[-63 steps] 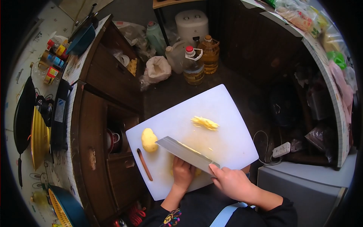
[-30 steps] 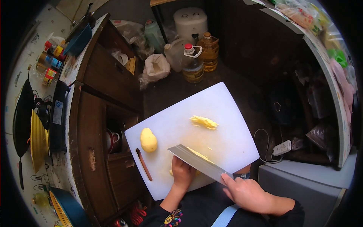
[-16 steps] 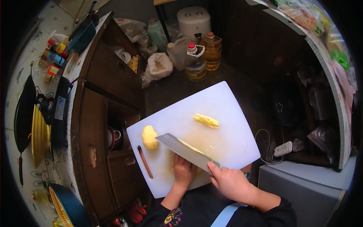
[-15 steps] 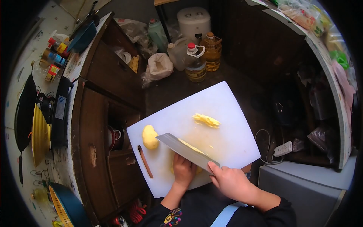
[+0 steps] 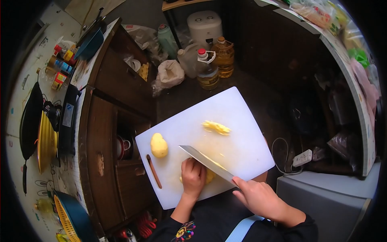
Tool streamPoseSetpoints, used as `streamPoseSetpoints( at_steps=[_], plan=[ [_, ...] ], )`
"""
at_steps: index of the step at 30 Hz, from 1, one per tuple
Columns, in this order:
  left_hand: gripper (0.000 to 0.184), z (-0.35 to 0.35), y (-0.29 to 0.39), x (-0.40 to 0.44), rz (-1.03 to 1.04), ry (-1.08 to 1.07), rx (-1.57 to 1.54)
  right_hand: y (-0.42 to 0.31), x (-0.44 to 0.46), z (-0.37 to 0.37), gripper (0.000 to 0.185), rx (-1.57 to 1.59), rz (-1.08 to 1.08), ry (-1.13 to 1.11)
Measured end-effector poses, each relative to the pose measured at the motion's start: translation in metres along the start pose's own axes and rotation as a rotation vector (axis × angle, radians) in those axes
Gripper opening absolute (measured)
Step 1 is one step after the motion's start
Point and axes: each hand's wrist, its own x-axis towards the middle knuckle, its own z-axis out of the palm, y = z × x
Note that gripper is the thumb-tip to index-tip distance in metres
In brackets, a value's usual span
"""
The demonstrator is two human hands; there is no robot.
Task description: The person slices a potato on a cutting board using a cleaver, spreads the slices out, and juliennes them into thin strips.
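Note:
My right hand (image 5: 260, 197) is closed round the handle of a kitchen cleaver (image 5: 204, 162), whose broad blade slants up and left over the cutting board. Just left of the blade, my left hand (image 5: 193, 176) has its fingers curled down onto cut potato (image 5: 209, 176), mostly hidden by the hand and blade. A strip of pale yellow potato shows along the blade's far side. Beyond the cleaver lies a small heap of potato shreds (image 5: 217, 128). One whole peeled potato (image 5: 159, 145) rests at the left of the white cutting board (image 5: 246, 149), near its handle slot.
Oil bottles (image 5: 208, 72) and an open white bag (image 5: 170, 73) stand on the floor past the board. Brown cabinets (image 5: 107, 141) line the left, below a counter with a wok (image 5: 31, 125). A power strip (image 5: 302, 158) lies by a grey appliance (image 5: 318, 193) at right.
The cleaver and my right hand have shifted right and slightly down, and the blade looks narrower, more edge-on. My left hand has moved a little up, its fingers now showing more beside the blade.

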Motion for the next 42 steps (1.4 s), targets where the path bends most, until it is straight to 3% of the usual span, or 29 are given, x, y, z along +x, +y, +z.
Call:
streamPoseSetpoints(
  at_steps=[21,33,42],
  plan=[
    [0.030,0.001,-0.005,-0.003,-0.001,-0.012,-0.027,-0.013,-0.005,-0.009,0.037,-0.062,-0.017,-0.131],
    [0.031,0.000,-0.007,-0.003,0.021,-0.018,-0.028,-0.015,0.045,0.022,0.044,-0.074,0.002,-0.082],
    [0.026,-0.004,0.002,-0.001,0.022,-0.001,0.025,-0.008,0.037,0.025,0.038,-0.058,-0.080,0.061]
  ],
)
